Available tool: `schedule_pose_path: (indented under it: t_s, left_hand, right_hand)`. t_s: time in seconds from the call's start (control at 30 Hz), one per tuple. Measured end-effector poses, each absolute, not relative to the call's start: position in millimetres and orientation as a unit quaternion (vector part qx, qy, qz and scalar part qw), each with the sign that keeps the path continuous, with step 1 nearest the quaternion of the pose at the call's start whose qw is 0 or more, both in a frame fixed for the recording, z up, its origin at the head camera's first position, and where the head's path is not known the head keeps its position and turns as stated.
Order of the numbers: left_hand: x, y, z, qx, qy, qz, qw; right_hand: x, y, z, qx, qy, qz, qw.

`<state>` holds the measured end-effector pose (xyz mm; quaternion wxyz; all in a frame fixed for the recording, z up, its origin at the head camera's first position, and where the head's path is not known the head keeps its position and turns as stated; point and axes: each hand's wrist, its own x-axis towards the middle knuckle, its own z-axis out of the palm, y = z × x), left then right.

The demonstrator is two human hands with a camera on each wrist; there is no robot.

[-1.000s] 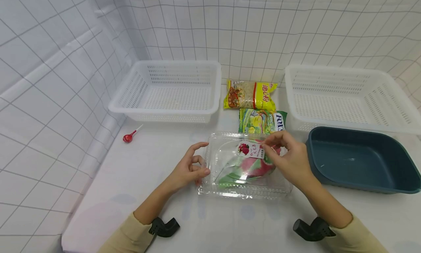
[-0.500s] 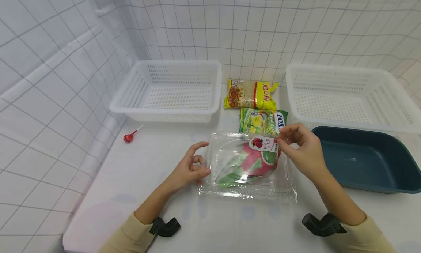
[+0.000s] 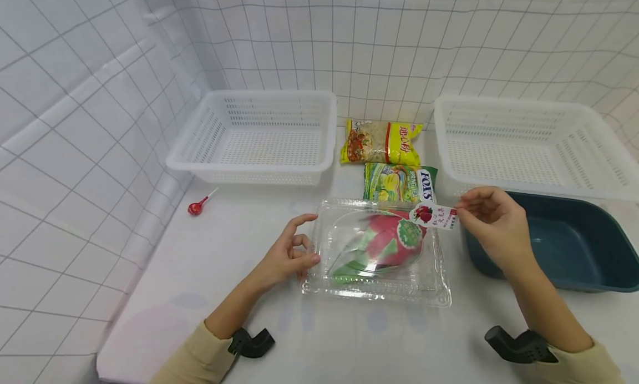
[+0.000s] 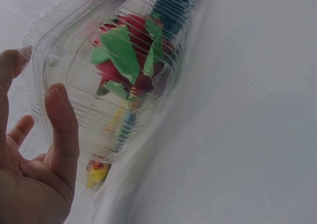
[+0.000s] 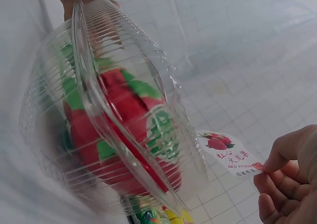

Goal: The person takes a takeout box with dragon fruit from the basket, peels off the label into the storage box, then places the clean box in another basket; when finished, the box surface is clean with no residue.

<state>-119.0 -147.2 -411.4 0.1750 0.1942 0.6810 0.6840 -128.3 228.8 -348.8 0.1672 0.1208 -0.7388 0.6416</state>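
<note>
A clear plastic clamshell box (image 3: 324, 228) lies on the table in the head view, with a red dragon fruit (image 3: 386, 245) with green scales inside. My left hand (image 3: 288, 256) holds the box's left edge, thumb on the rim and fingers bent beside it; the left wrist view shows this hand (image 4: 42, 164) at the box's side. Between thumb and forefinger my right hand (image 3: 499, 228) pinches one end of a white label (image 3: 433, 216) printed with red fruit. In the right wrist view the label (image 5: 228, 153) stretches from the fingertips toward the lid, its far end close to it.
Behind the box lie a green FOX'S candy bag (image 3: 399, 183) and a yellow noodle packet (image 3: 381, 142). White baskets (image 3: 249, 170) (image 3: 539, 187) stand at back left and back right. A dark blue basin (image 3: 569, 287) sits at right, a red lollipop (image 3: 196, 208) at left.
My right hand has moved right, drawing the label from over the lid's middle past its right edge. My left hand and the box have stayed nearly in place.
</note>
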Motion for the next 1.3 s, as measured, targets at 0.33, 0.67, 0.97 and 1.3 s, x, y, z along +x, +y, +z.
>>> schedule_pose_path:
  t_s: [0.33,0.67,0.97,1.3]
  left_hand:
    - [-119.1,-146.9,-410.4,0.199,0.676,0.688,0.175]
    - [-118.7,-146.8,-410.5,0.194,0.678,0.686,0.177]
    - [-118.8,-146.4,-411.0,0.196,0.675,0.689,0.176]
    - [-118.8,-146.5,-409.0,0.197,0.675,0.689,0.176]
  right_hand:
    - [-124.0,250.3,-352.8,0.075,-0.719,0.667,0.181]
    - [-120.5,275.3,-364.7,-0.003,-0.723,0.659,0.207]
    - [-118.4,297.9,-374.2,-0.108,-0.691,0.667,0.256]
    - [-114.5,314.2,-382.2,-0.101,-0.877,0.416,0.218]
